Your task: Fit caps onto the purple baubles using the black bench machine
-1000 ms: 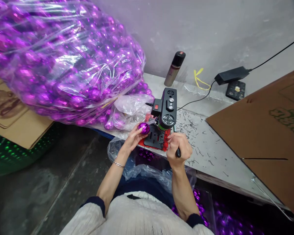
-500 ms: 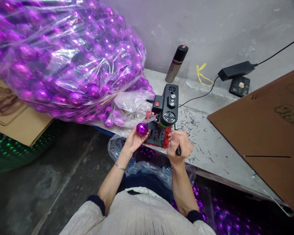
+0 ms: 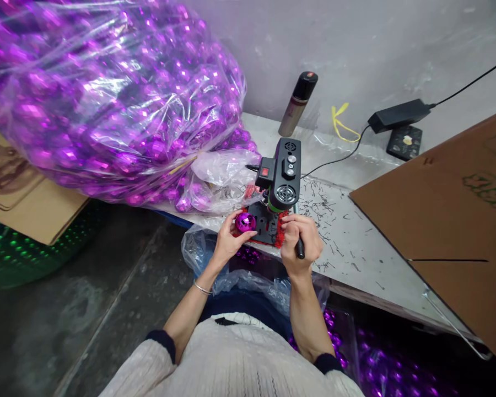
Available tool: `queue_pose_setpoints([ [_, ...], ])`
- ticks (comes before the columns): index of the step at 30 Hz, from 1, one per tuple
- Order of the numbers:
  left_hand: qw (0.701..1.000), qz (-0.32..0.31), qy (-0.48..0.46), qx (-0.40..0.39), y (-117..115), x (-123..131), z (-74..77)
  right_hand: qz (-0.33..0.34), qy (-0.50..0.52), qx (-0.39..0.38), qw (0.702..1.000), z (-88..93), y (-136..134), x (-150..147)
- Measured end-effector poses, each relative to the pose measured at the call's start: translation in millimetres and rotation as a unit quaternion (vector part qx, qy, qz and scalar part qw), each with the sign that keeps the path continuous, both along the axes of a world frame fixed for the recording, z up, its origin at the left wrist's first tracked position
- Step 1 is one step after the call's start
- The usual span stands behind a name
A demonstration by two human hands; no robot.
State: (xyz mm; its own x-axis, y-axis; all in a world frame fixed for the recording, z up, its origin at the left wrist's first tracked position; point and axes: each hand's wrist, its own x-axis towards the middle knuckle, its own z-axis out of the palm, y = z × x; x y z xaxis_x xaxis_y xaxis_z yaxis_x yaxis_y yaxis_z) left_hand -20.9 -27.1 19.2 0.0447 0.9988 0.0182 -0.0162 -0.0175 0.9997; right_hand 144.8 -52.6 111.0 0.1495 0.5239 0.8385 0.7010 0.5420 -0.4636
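Observation:
A shiny purple faceted ball [image 3: 245, 221] rests between the thumb and fingers of my left hand [image 3: 230, 238], at the left edge of a small black bench drill press [image 3: 287, 171]. Its slotted base plate [image 3: 261, 223] sits on a red mat [image 3: 279, 234]. My right hand [image 3: 302, 242] is wrapped around the black-gripped lever [image 3: 300, 249] on the machine's right side. The machine head, with round vents and a red switch [image 3: 265, 171], hides whatever is beneath it.
A large clear bag of purple balls [image 3: 140, 105] fills the left. Behind the machine stand a spray can [image 3: 298, 105], a yellow ribbon [image 3: 342, 124] and a power adapter [image 3: 399, 116]. Dark shavings [image 3: 330, 212] litter the table. A cardboard box [image 3: 446, 220] borders the right.
My left hand has brought the ball slightly right and down, closer to the base plate, and the ball has turned a little. My right hand stays on the lever.

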Motion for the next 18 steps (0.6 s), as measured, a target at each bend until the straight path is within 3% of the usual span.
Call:
queue_pose_setpoints([
  [3, 0.999, 0.01, 0.034, 0.02, -1.4, -3.5, 1.7, -0.003, 0.019, -0.011, 1.0, -5.8, -1.8, -0.2],
  [6, 0.996, 0.008, 0.061, 0.059, -12.4, -3.8, 11.9, -0.019, 0.084, -0.078, 0.993, -23.8, -13.1, -4.2],
  [10, 0.991, -0.119, 0.031, 0.054, -42.3, 9.3, 24.0, 0.005, 0.127, -0.275, 0.953, -60.2, -52.6, -12.2],
  [13, 0.969, -0.245, 0.013, 0.009, -61.2, 20.0, 23.2, 0.038, 0.145, -0.334, 0.931, -87.2, -97.6, -9.5],
  [16, 0.948, -0.311, 0.063, 0.003, -61.0, 15.6, 21.6, -0.041, 0.241, -0.347, 0.906, -114.0, -147.9, 9.6],
  [18, 0.957, -0.255, 0.132, 0.041, -45.4, 0.9, 22.0, -0.191, 0.348, -0.315, 0.862, -134.3, -180.0, 30.6],
])
